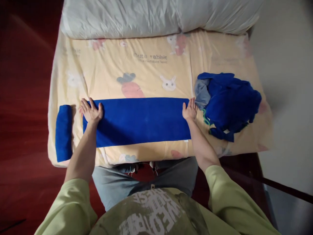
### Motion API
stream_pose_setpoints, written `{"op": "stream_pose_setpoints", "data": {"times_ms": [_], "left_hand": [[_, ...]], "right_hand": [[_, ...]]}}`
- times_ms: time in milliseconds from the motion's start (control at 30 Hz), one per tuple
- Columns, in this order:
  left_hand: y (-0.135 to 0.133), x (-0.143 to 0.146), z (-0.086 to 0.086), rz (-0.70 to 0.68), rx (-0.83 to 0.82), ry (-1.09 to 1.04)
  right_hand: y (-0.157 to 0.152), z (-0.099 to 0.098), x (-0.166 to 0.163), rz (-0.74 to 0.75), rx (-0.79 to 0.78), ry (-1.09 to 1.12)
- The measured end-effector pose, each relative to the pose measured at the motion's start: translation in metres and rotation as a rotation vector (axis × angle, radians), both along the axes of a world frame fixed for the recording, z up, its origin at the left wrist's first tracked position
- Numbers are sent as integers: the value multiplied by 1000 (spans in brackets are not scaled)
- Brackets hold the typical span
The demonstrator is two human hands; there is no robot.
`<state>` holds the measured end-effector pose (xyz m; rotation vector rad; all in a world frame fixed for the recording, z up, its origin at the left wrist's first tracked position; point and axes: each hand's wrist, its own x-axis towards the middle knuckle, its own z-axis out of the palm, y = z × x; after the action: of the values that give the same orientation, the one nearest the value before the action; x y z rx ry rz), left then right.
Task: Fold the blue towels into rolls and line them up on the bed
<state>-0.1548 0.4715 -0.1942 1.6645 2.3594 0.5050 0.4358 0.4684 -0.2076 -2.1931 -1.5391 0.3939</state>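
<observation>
A blue towel (141, 120) lies flat as a long strip across the bed in front of me. My left hand (91, 111) rests open at its left end, fingers spread over the upper corner and the edge. At the opposite end, my right hand (190, 109) lies open on the upper right corner, its fingers stretched out. Left of the strip is a rolled blue towel (64, 133), apart from my hand. A crumpled pile of blue cloth (232, 101) sits just right of my right hand, with a grey cloth (202, 93) at its near side.
The bed has a yellow sheet (151, 78) printed with rabbits and carrots. A pale, puffy quilt (146, 16) runs along its far side. Dark red floor (24, 98) shows at the left, and a light wall (288, 81) stands on the right.
</observation>
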Motion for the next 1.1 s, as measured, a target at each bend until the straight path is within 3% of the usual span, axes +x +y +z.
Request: {"op": "stream_pose_setpoints", "data": {"times_ms": [133, 233, 367, 500, 600, 833, 1100], "left_hand": [[3, -5, 5, -20, -40, 15], [-9, 9, 16, -83, 3, -2], [-52, 74, 23, -277, 119, -22], [-108, 158, 11, -439, 78, -35], [-136, 190, 2, -460, 30, -43], [-139, 188, 3, -447, 40, -18], [-160, 164, 9, -359, 51, -40]], "right_hand": [[2, 11, -6, -15, -38, -51], [1, 28, -31, 36, -61, -122], [-23, 45, -122, 274, 28, -176], [-83, 43, -240, 553, -9, -101], [-119, 36, -283, 601, -71, -55], [-122, 29, -272, 660, -45, -97], [-132, 25, -240, 588, -25, -78]]}}
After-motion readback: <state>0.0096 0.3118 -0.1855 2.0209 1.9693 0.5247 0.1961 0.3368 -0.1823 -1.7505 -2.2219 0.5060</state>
